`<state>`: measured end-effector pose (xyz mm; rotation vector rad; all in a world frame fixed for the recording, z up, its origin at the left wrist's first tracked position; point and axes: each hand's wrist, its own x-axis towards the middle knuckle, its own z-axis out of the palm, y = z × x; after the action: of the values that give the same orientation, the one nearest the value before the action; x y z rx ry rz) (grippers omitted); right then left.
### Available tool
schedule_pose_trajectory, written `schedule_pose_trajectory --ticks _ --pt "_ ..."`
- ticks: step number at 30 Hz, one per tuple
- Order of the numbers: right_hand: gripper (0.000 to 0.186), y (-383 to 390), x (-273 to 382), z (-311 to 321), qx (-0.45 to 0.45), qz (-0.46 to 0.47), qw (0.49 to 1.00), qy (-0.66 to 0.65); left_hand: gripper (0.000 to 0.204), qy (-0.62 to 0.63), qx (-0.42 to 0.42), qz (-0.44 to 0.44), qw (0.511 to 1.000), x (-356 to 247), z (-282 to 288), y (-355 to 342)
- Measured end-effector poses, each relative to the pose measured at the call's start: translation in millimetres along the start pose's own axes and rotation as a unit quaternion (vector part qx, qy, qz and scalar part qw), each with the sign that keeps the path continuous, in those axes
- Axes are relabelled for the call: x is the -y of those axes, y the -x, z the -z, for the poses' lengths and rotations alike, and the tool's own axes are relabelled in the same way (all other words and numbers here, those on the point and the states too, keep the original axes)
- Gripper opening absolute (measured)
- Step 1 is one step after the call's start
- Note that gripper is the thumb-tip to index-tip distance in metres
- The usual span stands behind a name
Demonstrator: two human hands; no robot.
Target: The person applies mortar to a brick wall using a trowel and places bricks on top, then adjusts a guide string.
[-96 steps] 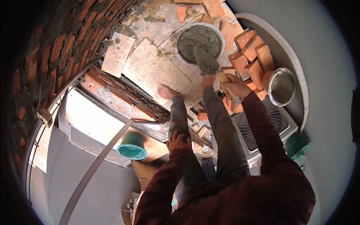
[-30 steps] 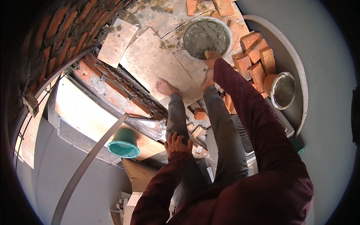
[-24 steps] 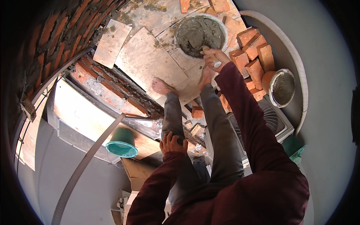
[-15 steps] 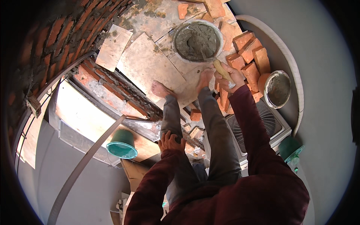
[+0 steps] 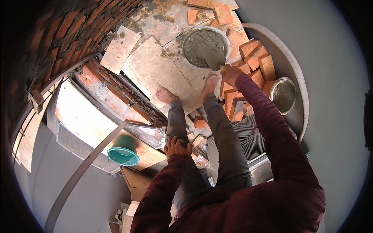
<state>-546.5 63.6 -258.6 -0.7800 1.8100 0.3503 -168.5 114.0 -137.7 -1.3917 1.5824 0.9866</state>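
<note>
Nearest are the maroon sleeves [image 5: 279, 151] of the person, over grey trousers [image 5: 229, 155]; the left hand [image 5: 178, 147] rests on the left knee, fingers loosely spread, with nothing in its hold; to its left hangs or stands a green bucket [image 5: 124, 143], mouth tipped toward the viewer, though its support cannot be made out; beneath the right forearm sits a fan unit [image 5: 250, 136] with a round, ringed grille.

Farther out, the right hand [image 5: 232, 74] is closed around the handle of a trowel [image 5: 214, 58]; the trowel's blade reaches over the near right rim of a round, pale-rimmed basin [image 5: 229, 46], its tip against or just above the grey mortar [image 5: 195, 48] inside; the bare feet [image 5: 167, 94] stand on the near side of the basin, the left one on a plywood sheet [image 5: 155, 70]; orange bricks [image 5: 267, 68] are heaped to the right of the basin, with an orange bucket [image 5: 268, 88] tilted just beside them; at the far left rises a brick wall [image 5: 66, 42], grey mortar in its joints.
</note>
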Motion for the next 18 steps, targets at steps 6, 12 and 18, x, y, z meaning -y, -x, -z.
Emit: schedule_pose_trajectory --ticks 6,12,18 --pt "0.051 -37 35 -25 -0.062 0.057 0.992 -0.098 0.049 -0.003 -0.009 -0.009 1.0 -2 0 0" --pt "0.047 -8 14 -5 -0.008 -0.034 0.997 0.068 0.046 0.009 -0.018 -0.008 1.0 0 -2 1" --pt "0.049 21 -21 -11 -0.083 -0.031 0.983 0.161 0.046 0.012 -0.016 -0.01 1.0 2 -1 1"
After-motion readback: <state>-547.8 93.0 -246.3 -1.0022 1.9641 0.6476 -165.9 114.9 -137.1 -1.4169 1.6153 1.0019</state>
